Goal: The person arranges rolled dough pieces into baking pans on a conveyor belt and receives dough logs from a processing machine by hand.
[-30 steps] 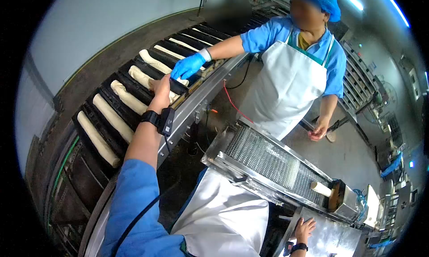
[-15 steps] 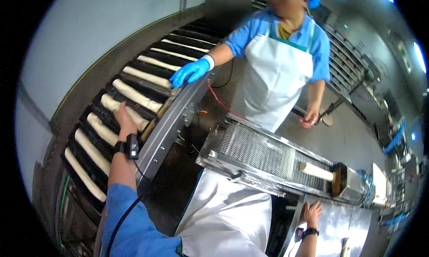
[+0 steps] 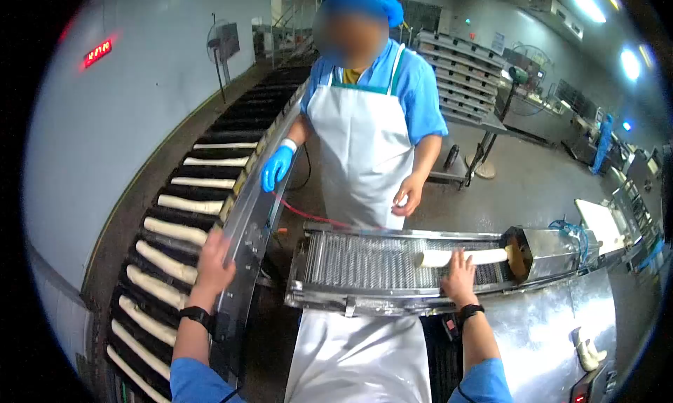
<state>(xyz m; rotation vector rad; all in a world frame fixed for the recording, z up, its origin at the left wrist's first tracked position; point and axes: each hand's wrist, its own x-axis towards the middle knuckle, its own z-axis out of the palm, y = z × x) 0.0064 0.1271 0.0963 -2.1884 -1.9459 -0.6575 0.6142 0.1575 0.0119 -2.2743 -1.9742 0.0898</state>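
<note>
A red digital display point(image 3: 98, 53) glowed on the pale wall point(image 3: 154, 101) — bright ceiling lights point(image 3: 587, 5) shone above a grey floor point(image 3: 540, 186).

Dough roll point(image 3: 432, 258) smooth, matt; belt point(image 3: 350, 263) woven-looking metal; bench point(image 3: 526, 336) glossy metal; trays point(image 3: 235, 136) matt, perhaps metal

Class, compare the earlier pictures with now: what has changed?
The right hand moved from the metal table forward to the dough roll, which now extends farther along the mesh belt. The left hand left the dough strips, moving toward the steel rail; the co-worker's gloved hand withdrew from the black trays. Strips still lie in trays.
</note>
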